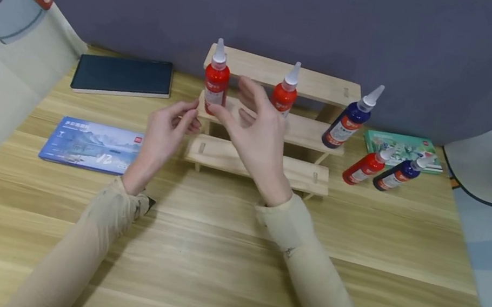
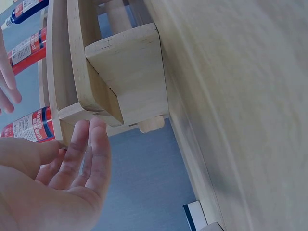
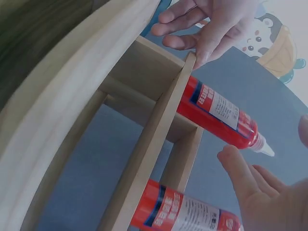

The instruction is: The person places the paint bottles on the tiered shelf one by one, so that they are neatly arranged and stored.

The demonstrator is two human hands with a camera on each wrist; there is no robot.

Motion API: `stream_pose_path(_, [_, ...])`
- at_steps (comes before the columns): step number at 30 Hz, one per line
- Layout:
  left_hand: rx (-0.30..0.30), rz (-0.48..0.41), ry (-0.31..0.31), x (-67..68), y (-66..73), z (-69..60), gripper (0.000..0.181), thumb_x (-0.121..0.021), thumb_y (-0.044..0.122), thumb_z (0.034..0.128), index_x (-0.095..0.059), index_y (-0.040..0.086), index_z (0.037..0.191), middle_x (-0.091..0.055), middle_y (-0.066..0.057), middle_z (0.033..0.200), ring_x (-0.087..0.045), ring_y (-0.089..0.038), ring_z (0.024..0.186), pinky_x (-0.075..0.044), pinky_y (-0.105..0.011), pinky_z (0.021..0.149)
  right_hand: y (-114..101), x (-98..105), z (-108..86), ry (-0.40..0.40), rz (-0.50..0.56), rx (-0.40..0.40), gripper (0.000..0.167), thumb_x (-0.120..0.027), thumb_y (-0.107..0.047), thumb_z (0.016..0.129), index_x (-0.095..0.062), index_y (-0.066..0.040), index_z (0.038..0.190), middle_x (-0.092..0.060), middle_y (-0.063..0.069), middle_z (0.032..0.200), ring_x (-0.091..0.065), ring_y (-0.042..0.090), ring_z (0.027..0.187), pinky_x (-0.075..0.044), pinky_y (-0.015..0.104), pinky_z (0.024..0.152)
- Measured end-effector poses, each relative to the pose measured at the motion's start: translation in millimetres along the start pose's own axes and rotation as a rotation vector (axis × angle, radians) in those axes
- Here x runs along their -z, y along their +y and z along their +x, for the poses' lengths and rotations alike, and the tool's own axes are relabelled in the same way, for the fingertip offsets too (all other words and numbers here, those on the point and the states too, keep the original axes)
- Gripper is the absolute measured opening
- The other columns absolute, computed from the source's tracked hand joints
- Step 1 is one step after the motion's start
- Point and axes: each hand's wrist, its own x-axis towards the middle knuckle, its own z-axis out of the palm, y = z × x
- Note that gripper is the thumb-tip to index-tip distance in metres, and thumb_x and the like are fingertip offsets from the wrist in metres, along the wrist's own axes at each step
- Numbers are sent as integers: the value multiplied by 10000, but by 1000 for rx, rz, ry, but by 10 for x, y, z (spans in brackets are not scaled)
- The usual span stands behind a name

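A three-step wooden rack (image 1: 269, 116) bears two upright red bottles, one at the left (image 1: 216, 82) and one mid-rack (image 1: 284, 97), plus a dark blue bottle (image 1: 345, 128) at the right. My left hand (image 1: 167, 131) touches the middle step's left end beside the left red bottle, fingers loosely bent; the left wrist view shows this hand (image 2: 62, 187) palm up at the step's corner. Between the two red bottles is my right hand (image 1: 259, 136), fingers spread. In the right wrist view, its fingertips are close to the left red bottle (image 3: 219, 113); contact cannot be told.
Right of the rack stand another red bottle (image 1: 364, 169) and another blue one (image 1: 397, 176), before a green box (image 1: 400, 145). On the left lie a dark book (image 1: 122, 76) and a blue flat box (image 1: 91, 145). A dark wall (image 1: 290, 13) rises behind.
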Motion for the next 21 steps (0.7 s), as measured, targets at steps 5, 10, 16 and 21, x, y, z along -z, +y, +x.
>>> stream_pose_path(5, [4, 2, 1, -5, -1, -7, 276, -591, 37, 1107, -698, -80, 1333, -743, -260, 967, -721, -288, 803, -665, -214, 719, 31, 67, -81, -4, 19, 5, 658, -899, -224, 918, -613, -21, 1475, -662, 131, 1446, -686, 276, 1264, -630, 319, 1009])
stream_pose_path(10, [3, 6, 2, -9, 7, -5, 280, -590, 45, 1109, -695, -80, 1337, -742, -259, 965, -725, -304, 807, -664, -214, 717, 55, 123, -126, -6, 26, 13, 651, -895, -205, 921, -609, -18, 1475, -664, 130, 1440, -687, 315, 1258, -623, 294, 1011])
stream_pose_path(16, [-1, 13, 4, -11, 2, 2, 279, -585, 44, 1111, -695, -83, 1334, -741, -261, 964, -734, -338, 814, -662, -206, 724, 72, 216, -201, 14, 36, 61, 620, -902, -194, 912, -637, -19, 1446, -695, 112, 1391, -710, 308, 1211, -627, 274, 993])
stream_pose_path(21, [3, 13, 2, -8, 1, 2, 279, -584, 37, 1110, -692, -87, 1335, -739, -268, 975, -736, -354, 821, -662, -203, 728, 74, 337, -280, 26, 24, 91, 596, -904, -162, 905, -653, -33, 1429, -710, 87, 1364, -718, 302, 1180, -638, 280, 973])
